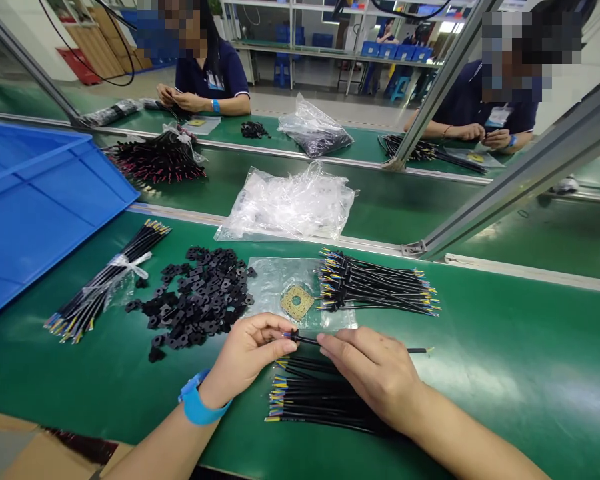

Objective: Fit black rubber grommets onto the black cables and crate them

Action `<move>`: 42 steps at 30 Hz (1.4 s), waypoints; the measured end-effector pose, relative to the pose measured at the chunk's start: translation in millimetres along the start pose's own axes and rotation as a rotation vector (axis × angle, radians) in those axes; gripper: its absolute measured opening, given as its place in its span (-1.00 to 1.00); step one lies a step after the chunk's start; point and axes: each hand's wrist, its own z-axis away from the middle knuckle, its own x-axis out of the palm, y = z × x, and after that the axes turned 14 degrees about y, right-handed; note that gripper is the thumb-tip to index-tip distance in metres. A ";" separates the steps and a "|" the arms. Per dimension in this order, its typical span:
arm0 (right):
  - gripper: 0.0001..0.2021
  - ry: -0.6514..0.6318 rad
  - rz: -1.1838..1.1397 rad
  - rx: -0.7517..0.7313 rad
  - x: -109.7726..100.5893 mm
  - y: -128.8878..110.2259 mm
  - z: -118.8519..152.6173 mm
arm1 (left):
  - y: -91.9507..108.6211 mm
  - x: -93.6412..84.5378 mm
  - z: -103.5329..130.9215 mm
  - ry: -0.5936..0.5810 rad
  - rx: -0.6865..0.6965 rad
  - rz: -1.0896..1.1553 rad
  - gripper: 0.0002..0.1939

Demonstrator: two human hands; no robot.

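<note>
Between my hands a short black cable [307,340] lies level, its stripped wire end at the right. My left hand [255,347], with a blue wristband, pinches a small black grommet-like piece [293,335] at the cable's left end. My right hand [375,367] grips the cable's middle. Below them lies a row of black cables [305,403] with blue and yellow wire ends, partly hidden by my right hand. A pile of small black pieces [205,293] sits to the left. Beyond my hands are a yellowish square plate with a round hole [286,305] and a stack of cables fitted with black pieces [380,283].
A tied cable bundle [105,280] and a blue bin [45,200] stand at the left. Clear plastic bags [290,203] lie across the metal rail. An aluminium post [510,173] slants at the right. Two co-workers sit at the opposite side, handling small parts.
</note>
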 end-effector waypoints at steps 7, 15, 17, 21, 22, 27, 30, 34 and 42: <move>-0.80 -0.019 -0.148 0.074 6.6 -3.4 -2.1 | 0.7 1.7 7.6 0.028 0.227 -0.109 -0.84; -0.69 -0.293 -0.560 0.535 3.4 -11.8 -14.6 | 5.8 1.1 10.9 -0.055 0.489 -0.299 -0.93; -0.68 -0.319 -0.596 0.581 4.9 -12.3 -15.7 | 5.5 1.0 11.0 -0.069 0.509 -0.311 -0.92; -0.66 -0.336 -0.634 0.628 7.8 -11.5 -16.1 | 4.9 2.7 10.7 -0.066 0.534 -0.315 -0.92; -0.65 -0.341 -0.639 0.633 8.2 -11.3 -16.0 | 4.6 3.4 10.7 -0.066 0.540 -0.316 -0.92; -0.65 -0.344 -0.622 0.599 6.8 -9.6 -16.6 | 4.0 -1.4 8.1 -0.109 0.572 -0.354 -0.83; -0.72 -0.242 -0.530 0.502 2.8 -3.6 -17.8 | 7.9 -17.7 -0.4 -0.043 0.622 -0.417 -0.50; -0.79 -0.050 -0.261 0.297 -6.0 19.2 -17.1 | 15.4 -46.1 -18.4 0.537 0.723 -0.707 -0.60; -0.70 0.129 0.153 0.272 -12.4 81.2 -9.4 | 2.0 -59.2 -24.9 0.517 0.785 -1.292 -0.65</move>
